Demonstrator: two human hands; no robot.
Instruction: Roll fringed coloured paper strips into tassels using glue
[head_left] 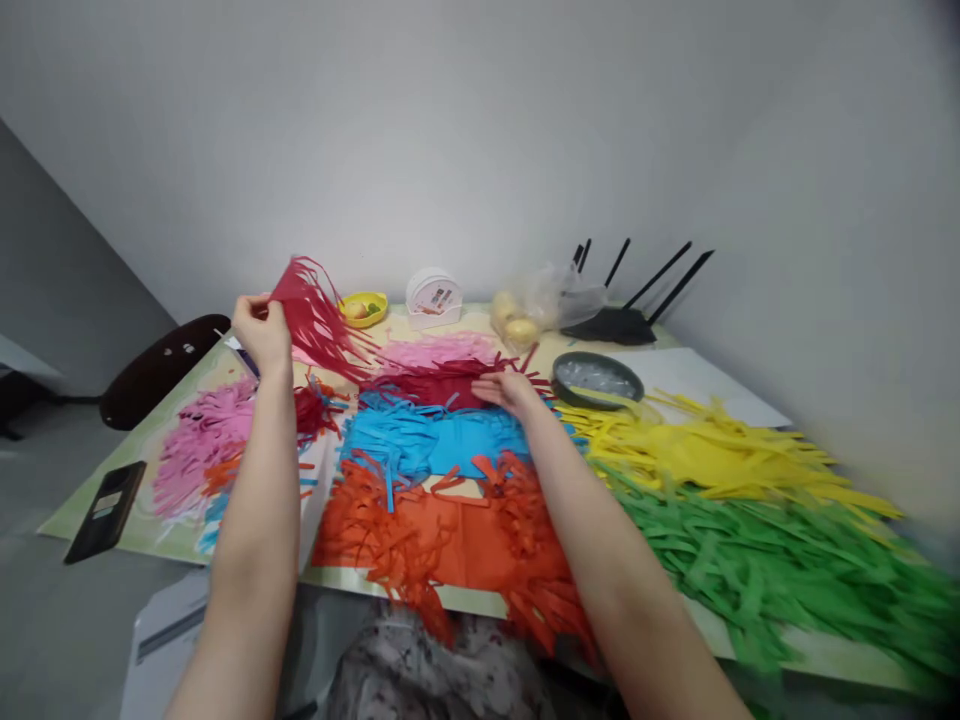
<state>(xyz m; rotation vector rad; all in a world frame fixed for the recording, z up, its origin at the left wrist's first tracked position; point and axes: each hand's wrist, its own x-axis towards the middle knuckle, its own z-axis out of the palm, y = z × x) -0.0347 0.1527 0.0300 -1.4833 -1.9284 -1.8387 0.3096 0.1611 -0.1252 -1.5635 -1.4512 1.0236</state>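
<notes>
Raised over the table's left part, my left hand (262, 330) pinches the corner of a dark red fringed paper sheet (304, 315), whose strips trail down to the right. My right hand (501, 388) rests with its fingers stretched out on a dark red fringed pile (442, 385) at the middle. Just in front of that pile lies blue fringed paper (450, 440), and nearer the front edge is orange fringed paper (457, 535). Pink fringed paper (202, 445) lies left of my left forearm.
Yellow (705, 450) and green fringed paper (780, 560) cover the right side. Behind stand a dark bowl (598, 378), a black router (615, 325), a bag of yellow fruit (517, 325), a white holder (435, 300) and a yellow dish (365, 308). A phone (106, 510) lies at the left edge.
</notes>
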